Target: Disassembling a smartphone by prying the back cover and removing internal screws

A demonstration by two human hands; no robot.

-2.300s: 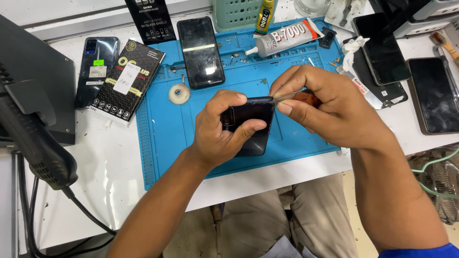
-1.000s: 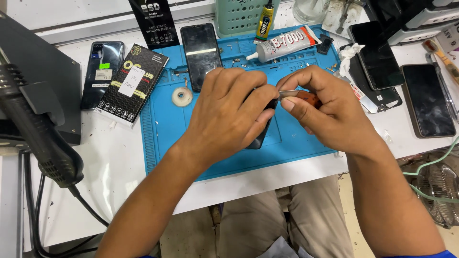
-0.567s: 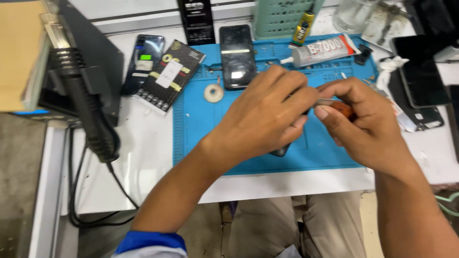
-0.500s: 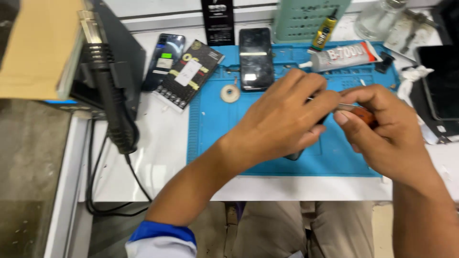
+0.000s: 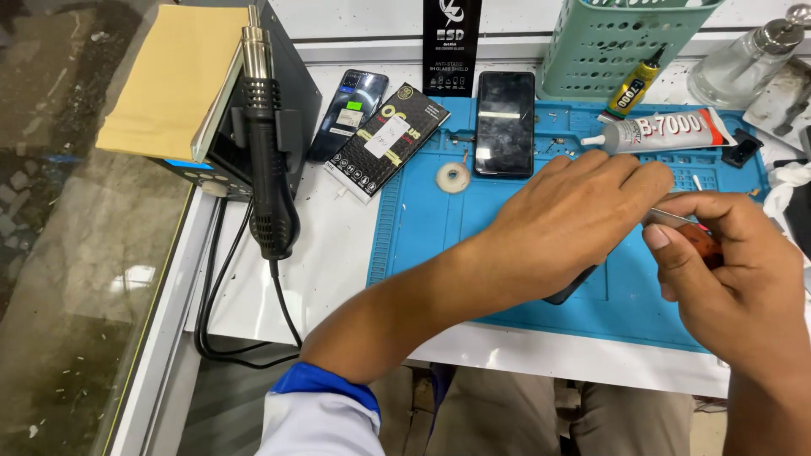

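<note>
My left hand [image 5: 568, 221] lies palm down over a black phone [image 5: 571, 285] on the blue work mat [image 5: 422, 228]; only the phone's lower corner shows beneath it. My right hand [image 5: 728, 279] grips a red-handled tool [image 5: 698, 239] whose thin metal shaft points left toward my left fingertips. The two hands almost touch above the mat's right half. What the tool's tip meets is hidden by my left hand.
A second black phone [image 5: 505, 122], a small white tape roll [image 5: 453, 177], a grey glue tube [image 5: 667, 132] and a small yellow-labelled bottle [image 5: 631, 88] sit at the mat's far edge. A hot-air gun [image 5: 269, 152] hangs on a dark station at left. A green basket [image 5: 617, 34] stands behind.
The view has swung to the left, bringing the hot-air station and floor into sight. My left hand has turned over to cover the phone, and my right hand stays on the tool.
</note>
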